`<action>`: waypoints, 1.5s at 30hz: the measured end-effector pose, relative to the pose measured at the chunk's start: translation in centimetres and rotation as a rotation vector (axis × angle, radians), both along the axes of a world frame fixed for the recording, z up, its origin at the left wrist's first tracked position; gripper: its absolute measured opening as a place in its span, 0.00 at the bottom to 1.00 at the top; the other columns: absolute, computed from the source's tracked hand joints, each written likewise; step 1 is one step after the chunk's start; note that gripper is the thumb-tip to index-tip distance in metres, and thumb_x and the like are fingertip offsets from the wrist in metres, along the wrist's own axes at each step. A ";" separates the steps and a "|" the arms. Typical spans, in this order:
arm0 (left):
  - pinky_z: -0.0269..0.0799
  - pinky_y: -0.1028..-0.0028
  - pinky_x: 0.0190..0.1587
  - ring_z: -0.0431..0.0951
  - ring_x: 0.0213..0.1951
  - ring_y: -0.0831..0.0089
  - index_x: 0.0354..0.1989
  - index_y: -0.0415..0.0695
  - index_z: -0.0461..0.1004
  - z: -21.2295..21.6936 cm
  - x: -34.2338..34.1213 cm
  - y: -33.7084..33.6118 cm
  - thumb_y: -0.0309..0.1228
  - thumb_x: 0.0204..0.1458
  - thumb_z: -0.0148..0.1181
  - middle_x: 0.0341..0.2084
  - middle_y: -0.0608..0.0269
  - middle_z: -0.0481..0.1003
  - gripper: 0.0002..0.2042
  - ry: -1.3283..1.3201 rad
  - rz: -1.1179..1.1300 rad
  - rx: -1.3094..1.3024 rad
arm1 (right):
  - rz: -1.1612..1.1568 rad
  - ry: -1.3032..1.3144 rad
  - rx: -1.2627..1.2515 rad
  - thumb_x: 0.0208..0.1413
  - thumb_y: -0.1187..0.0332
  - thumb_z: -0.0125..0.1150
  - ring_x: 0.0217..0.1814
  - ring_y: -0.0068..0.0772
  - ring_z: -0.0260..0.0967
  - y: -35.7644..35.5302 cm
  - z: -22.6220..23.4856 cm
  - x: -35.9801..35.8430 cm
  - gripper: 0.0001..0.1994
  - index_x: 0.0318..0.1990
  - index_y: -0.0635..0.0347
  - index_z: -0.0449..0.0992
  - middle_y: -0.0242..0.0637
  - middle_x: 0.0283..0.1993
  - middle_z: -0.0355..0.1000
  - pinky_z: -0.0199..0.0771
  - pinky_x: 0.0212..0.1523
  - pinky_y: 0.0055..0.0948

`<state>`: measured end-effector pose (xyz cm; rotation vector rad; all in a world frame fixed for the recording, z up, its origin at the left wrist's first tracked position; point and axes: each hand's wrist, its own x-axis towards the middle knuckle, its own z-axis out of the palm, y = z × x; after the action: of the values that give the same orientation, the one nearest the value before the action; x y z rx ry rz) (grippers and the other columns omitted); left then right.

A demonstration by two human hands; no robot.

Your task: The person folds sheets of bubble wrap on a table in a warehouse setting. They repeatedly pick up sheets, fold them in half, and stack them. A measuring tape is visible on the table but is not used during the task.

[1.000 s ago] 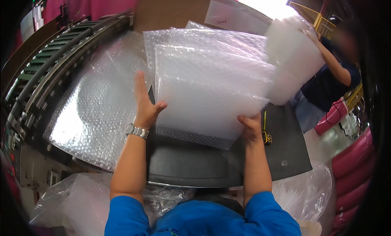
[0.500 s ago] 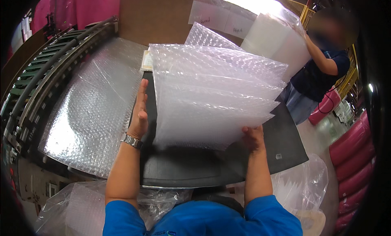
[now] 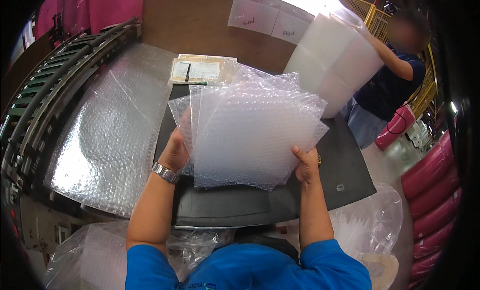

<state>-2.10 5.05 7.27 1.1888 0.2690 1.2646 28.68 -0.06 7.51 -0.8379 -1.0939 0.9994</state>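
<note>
Left hand (image 3: 175, 152): grip closed on the left edge of a fanned stack of bubble-wrap sheets (image 3: 250, 135), fingers hidden behind the sheets, a metal wristwatch (image 3: 165, 173) on the wrist. Right hand (image 3: 307, 165): grip pinching the lower right edge of the same stack, thumb lying on the front face, remaining fingers behind it. The stack is held tilted above the middle of a dark mat (image 3: 345, 165), clear of it, with the sheets offset so that several corners show along the top and left sides.

The dark mat lies on the surface directly in front of the person. To its left, a large sheet of bubble wrap (image 3: 105, 140) lies flat on the surface, reaching toward a curved roller conveyor (image 3: 45, 90) at the far left. Beyond the stack, a paper form (image 3: 200, 70) with a pen (image 3: 187, 72) on it rests at the far edge of the mat, in front of a brown cardboard panel (image 3: 200, 20).

At the upper right, a second person (image 3: 395, 80) in a dark shirt holds a tall bundle of translucent white sheets (image 3: 335, 60). Pink rolls (image 3: 430, 185) are stacked at the right edge. Clear plastic bags (image 3: 370, 225) sit below the near edge of the surface.
</note>
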 end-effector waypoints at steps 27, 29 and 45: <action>0.39 0.58 0.60 0.41 0.62 0.58 0.62 0.41 0.34 0.0 0.4 0.9 0.71 0.16 0.54 0.60 0.46 0.40 0.65 0.331 0.790 0.505 | -0.223 -1.162 0.057 0.29 0.72 0.65 0.44 0.39 0.66 -2.4 13.6 0.1 0.28 0.45 0.62 0.64 0.41 0.40 0.68 0.64 0.45 0.30; 0.38 0.58 0.60 0.40 0.62 0.55 0.62 0.41 0.34 0.1 -0.1 0.6 0.70 0.15 0.57 0.60 0.44 0.39 0.65 0.514 0.917 0.769 | -0.077 -1.344 0.033 0.29 0.69 0.65 0.45 0.45 0.64 -2.5 17.6 -2.6 0.30 0.46 0.60 0.63 0.44 0.41 0.68 0.63 0.45 0.33; 0.58 0.69 0.53 0.63 0.51 0.63 0.57 0.38 0.48 -0.2 2.9 -0.7 0.37 0.34 0.67 0.48 0.51 0.64 0.42 0.493 0.295 0.170 | 0.064 -1.731 0.391 0.30 0.62 0.67 0.51 0.45 0.60 1.0 16.2 -9.0 0.38 0.55 0.52 0.59 0.45 0.47 0.66 0.58 0.51 0.37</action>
<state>0.82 4.38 7.09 1.6478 0.7317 1.2465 19.73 0.92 23.69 -1.3035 -2.6266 -0.1935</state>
